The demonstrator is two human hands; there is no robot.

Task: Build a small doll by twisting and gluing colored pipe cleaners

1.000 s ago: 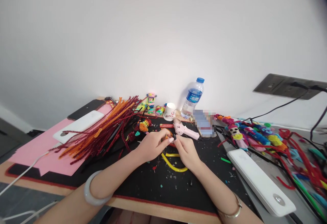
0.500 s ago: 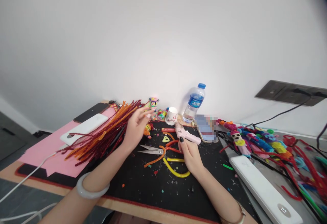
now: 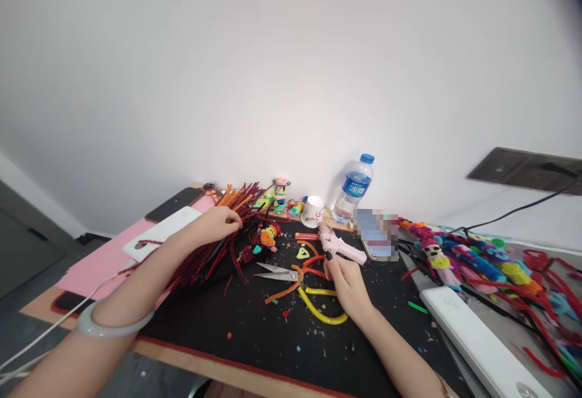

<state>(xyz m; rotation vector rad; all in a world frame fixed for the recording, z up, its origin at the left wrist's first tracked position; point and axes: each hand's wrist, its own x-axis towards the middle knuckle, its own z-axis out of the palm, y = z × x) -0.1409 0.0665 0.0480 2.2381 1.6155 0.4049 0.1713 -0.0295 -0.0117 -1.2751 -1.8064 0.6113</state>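
My left hand point(image 3: 220, 223) lies over a bundle of dark red and orange pipe cleaners point(image 3: 207, 265), its fingers curled down among the stems; the fingertips are partly hidden. My right hand point(image 3: 348, 286) is closed, with the thumb, its nail dark, pressed against the fingers. Whatever it pinches is hidden. Just beyond it lies a pink glue gun point(image 3: 343, 248). Scissors point(image 3: 284, 274) with orange handles lie to its left, blades spread. A bent yellow pipe cleaner point(image 3: 321, 313) curves beside the hand. A small orange-faced pipe cleaner doll point(image 3: 266, 237) lies right of the bundle.
A paper cup point(image 3: 313, 211), a water bottle point(image 3: 353, 189) and a phone point(image 3: 377, 237) stand or lie near the wall. White power banks point(image 3: 482, 337) flank the black mat point(image 3: 254, 343), the left one on pink paper point(image 3: 107, 252). Colourful dolls point(image 3: 477, 262) crowd the right side.
My left hand has moved left and down onto the pipe cleaners, its fingers now curled, uncovering the orange-faced doll. My right hand stays beside the glue gun. The view has shifted slightly.
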